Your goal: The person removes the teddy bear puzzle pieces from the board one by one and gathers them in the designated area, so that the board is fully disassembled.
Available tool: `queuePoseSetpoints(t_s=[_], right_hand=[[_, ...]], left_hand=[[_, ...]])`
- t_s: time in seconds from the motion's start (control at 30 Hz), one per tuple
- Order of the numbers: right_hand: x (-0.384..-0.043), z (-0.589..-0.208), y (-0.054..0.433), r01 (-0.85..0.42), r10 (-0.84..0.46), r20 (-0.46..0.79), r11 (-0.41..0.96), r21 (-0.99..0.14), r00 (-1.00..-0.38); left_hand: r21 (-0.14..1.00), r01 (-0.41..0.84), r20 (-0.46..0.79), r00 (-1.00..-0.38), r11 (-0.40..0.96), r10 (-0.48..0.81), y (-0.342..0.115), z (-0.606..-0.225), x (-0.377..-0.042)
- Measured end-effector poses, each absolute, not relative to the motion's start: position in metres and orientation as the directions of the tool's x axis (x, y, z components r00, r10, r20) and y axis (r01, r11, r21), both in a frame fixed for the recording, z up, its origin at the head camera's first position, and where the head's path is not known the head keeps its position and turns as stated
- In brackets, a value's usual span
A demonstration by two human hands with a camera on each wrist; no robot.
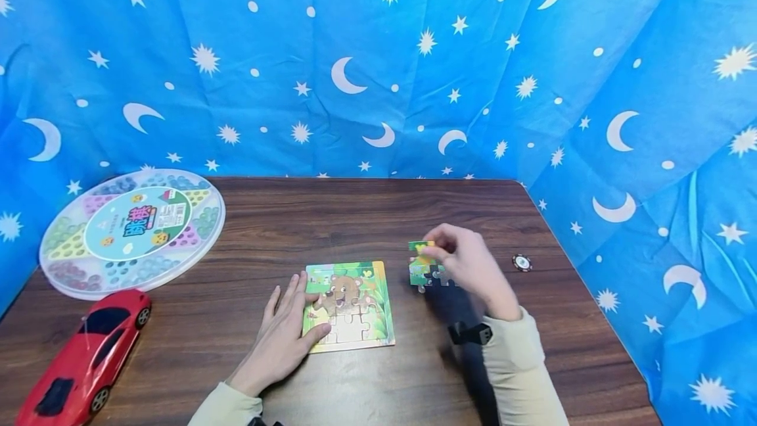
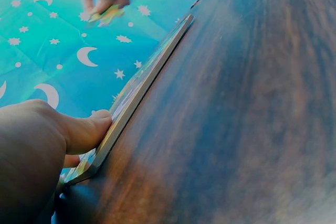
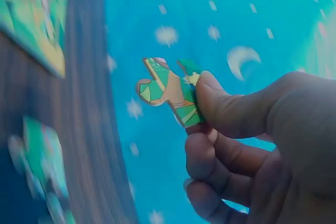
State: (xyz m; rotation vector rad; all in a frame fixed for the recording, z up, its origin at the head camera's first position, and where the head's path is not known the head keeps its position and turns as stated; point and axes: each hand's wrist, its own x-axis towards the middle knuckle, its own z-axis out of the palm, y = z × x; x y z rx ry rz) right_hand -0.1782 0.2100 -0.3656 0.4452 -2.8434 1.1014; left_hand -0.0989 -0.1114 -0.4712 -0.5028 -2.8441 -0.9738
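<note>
A jigsaw puzzle (image 1: 349,317) with a bear picture lies in its flat tray on the table. My left hand (image 1: 284,334) rests along the tray's left edge, fingers extended and thumb pressing on the lower left of the picture. In the left wrist view, that thumb lies over the edge of the puzzle tray (image 2: 139,95). Right of the tray, my right hand (image 1: 467,265) is raised and pinches a puzzle piece (image 3: 176,90), mostly green with a brown area, between thumb and fingers. Below it on the table lie several loose puzzle pieces (image 1: 418,276), partly hidden by the hand.
A round Chinese checkers box (image 1: 201,242) with marbles sits at the back left. In front of it stands a red toy car (image 1: 106,337). One black-and-white chip (image 1: 522,263) lies near the table's right side. Blue star-patterned cloth (image 1: 378,104) hangs behind the table.
</note>
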Motion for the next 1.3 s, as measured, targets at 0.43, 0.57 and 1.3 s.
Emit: queuePoseSetpoints(t_s=[0.43,0.57,1.3], right_hand=[[-0.185,-0.387,0.300,-0.002,-0.065,-0.105,0.860,-0.511,-0.992],[-0.186,-0.392,0.302,0.025,-0.051,-0.143,0.872,-0.489,-0.988],[-0.189,-0.404,0.295,0.147,0.092,-0.180,0.937,-0.317,-0.979]], left_hand=[[0.567,0.357,0.213,-0.934,0.742,0.286,-0.111,-0.473,-0.100],[0.559,0.365,0.224,-0.931,0.745,0.288,-0.111,-0.473,-0.100],[0.570,0.348,0.208,-0.937,0.744,0.279,-0.112,-0.474,-0.100]])
